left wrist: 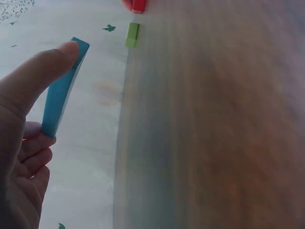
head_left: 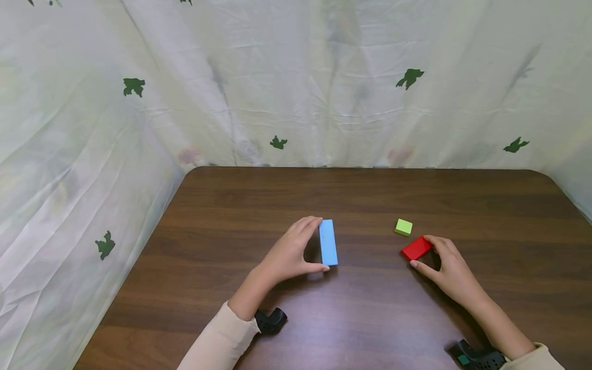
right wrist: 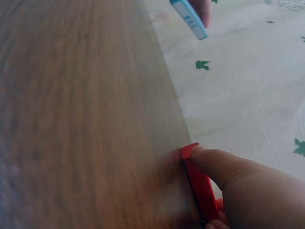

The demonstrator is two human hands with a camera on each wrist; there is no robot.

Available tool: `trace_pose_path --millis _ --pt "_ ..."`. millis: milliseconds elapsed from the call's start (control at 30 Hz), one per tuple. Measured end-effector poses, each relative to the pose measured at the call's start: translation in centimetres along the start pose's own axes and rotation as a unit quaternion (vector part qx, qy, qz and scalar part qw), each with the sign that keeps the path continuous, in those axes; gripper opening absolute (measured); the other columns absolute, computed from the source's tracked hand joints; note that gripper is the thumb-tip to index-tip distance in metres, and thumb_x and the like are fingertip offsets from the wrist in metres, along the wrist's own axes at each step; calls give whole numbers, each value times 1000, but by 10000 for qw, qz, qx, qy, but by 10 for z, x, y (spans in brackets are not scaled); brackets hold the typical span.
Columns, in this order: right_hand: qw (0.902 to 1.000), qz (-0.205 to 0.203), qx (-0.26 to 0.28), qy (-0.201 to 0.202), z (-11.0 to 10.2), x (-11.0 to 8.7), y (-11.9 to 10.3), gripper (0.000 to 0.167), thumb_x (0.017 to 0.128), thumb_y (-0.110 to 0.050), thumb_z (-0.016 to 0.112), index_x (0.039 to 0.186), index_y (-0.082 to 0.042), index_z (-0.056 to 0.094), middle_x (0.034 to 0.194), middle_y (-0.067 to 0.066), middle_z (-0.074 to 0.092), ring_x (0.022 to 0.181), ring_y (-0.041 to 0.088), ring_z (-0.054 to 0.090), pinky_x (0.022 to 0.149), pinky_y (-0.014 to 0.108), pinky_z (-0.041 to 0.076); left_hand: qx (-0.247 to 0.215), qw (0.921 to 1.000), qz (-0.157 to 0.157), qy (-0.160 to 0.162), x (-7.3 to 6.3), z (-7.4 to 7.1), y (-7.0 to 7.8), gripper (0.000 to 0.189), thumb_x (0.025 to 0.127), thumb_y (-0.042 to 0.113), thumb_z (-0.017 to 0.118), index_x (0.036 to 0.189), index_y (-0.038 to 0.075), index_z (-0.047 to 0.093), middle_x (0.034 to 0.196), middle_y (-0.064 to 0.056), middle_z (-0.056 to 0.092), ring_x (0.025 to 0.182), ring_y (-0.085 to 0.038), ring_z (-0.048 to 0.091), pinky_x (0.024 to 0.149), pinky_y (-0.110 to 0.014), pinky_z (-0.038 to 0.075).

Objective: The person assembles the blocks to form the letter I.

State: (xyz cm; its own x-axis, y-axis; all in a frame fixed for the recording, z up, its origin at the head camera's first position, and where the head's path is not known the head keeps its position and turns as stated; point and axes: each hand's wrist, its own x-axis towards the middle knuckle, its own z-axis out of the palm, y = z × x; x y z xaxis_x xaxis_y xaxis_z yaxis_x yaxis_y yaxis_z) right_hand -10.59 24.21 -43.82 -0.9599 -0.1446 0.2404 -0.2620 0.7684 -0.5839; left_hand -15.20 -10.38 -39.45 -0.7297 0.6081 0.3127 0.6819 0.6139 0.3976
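Table [head_left: 365, 200] bears green block [head_left: 403, 226]; left of it, left hand [head_left: 287, 258] pinches blue block [head_left: 329, 242]; near it, right hand [head_left: 454, 276] pinches red block [head_left: 415, 248].

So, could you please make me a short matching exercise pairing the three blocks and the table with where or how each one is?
Column one
1. blue rectangular block
2. small lime-green block
3. red rectangular block
4. brown wood-grain table

Column two
A. between thumb and fingers of the right hand
B. has its far edge by the pale printed cloth
C. between thumb and fingers of the left hand
D. touched by neither hand, beyond the block nearest it

Pairs: 1-C, 2-D, 3-A, 4-B
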Motion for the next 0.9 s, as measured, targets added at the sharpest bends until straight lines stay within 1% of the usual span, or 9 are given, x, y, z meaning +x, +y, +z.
trace_pose_path --millis 200,333,533,767,900 --pt "10000 -18 -1 8 -1 0 0 65 77 -26 72 123 8 41 116 24 42 104 37 40 77 52 41 -71 9990 -215 -393 -4 3 -4 94 65 45 77 136 1 33 133 -9 39 125 -22 31 101 -33 28" --pt "10000 -49 10 24 -1 0 1 65 77 -25 72 123 8 42 116 24 42 104 36 40 77 52 40 -113 9977 -311 -589 -4 6 -7 94 66 46 76 137 1 32 133 -9 38 125 -23 31 102 -34 28" --pt "10000 -64 33 15 -2 0 2 65 76 -25 73 123 7 42 116 23 42 104 35 40 77 51 40 -259 9964 -408 -693 -6 11 -11 94 67 44 76 137 0 32 134 -10 38 125 -23 31 102 -35 28" --pt "10000 -84 28 20 -2 1 4 65 76 -25 73 123 7 42 116 23 42 104 35 40 77 51 40 -406 9944 -520 -831 -7 17 -15 93 68 44 74 139 2 30 136 -10 36 126 -24 30 102 -37 27" --pt "10000 -84 27 15 -3 1 5 65 76 -24 73 123 7 42 117 23 42 105 35 40 77 51 40 -595 9925 -614 -871 -7 19 -16 93 69 44 74 139 3 30 137 -9 35 127 -23 29 102 -37 27"
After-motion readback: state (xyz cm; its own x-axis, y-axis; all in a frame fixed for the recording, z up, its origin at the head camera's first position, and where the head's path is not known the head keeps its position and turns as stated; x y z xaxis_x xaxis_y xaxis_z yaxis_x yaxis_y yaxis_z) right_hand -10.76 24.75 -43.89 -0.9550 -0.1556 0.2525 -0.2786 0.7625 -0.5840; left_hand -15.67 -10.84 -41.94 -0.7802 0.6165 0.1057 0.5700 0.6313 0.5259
